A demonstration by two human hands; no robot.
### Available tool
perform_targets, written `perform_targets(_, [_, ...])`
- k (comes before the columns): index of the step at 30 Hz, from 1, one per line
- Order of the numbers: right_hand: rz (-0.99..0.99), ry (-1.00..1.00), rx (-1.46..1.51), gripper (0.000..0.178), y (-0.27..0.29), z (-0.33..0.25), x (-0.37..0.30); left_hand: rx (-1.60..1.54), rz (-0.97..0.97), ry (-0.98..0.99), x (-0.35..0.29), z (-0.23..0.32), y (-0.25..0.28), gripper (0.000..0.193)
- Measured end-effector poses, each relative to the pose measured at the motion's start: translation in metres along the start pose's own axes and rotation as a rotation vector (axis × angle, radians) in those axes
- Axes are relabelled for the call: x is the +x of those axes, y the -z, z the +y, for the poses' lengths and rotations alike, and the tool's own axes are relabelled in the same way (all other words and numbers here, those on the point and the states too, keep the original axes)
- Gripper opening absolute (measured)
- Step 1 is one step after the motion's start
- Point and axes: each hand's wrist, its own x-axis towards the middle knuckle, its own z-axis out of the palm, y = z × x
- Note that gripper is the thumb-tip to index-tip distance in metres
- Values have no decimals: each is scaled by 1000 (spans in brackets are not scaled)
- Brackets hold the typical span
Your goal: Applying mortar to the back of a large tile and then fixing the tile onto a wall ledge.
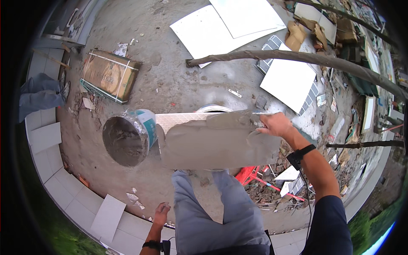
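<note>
The right hand (275,124) is closed around a trowel (233,120) and holds it flat on the tile (212,142). The tile lies across the person's knees (204,178), in front of the body, and most of its face is covered with grey mortar (221,146); only a strip at its upper left edge shows the bare, pale patterned back. The trowel blade points to the left from the hand and rests on the upper edge of the mortar layer, so the tile is directly under the grip and stretches from it to the left. The blade itself is also smeared with mortar.

The left hand (162,211) hangs low beside the left leg, well apart from the tile. It holds nothing, and the fingers are loosely curled and point down to the ground.

Just beside the left end of the tile stands a bucket (127,138) with mortar inside, its opening turned toward the camera. A round rim of another container shows just behind the tile. Further left, a strapped box (109,75) lies on the concrete floor (170,80). White tiles (229,25) lie on the floor further away, and one more (288,83) is at the right under a rough pole (297,57). A red tool (250,175) lies among rubble below the right arm.
</note>
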Motion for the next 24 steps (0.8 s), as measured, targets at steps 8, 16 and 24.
perform_targets(8, [68, -117, 19, 51, 17, -74, 62, -113, -11, 9, 6, 2, 41, 30])
perform_targets(16, [59, -295, 190, 62, 26, -119, 120, -246, 24, 20, 5, -54, 70, 31])
perform_targets(24, [184, -699, 1131, 47, -41, -194, -4, -219, -92, 11, 23, -75, 71, 28])
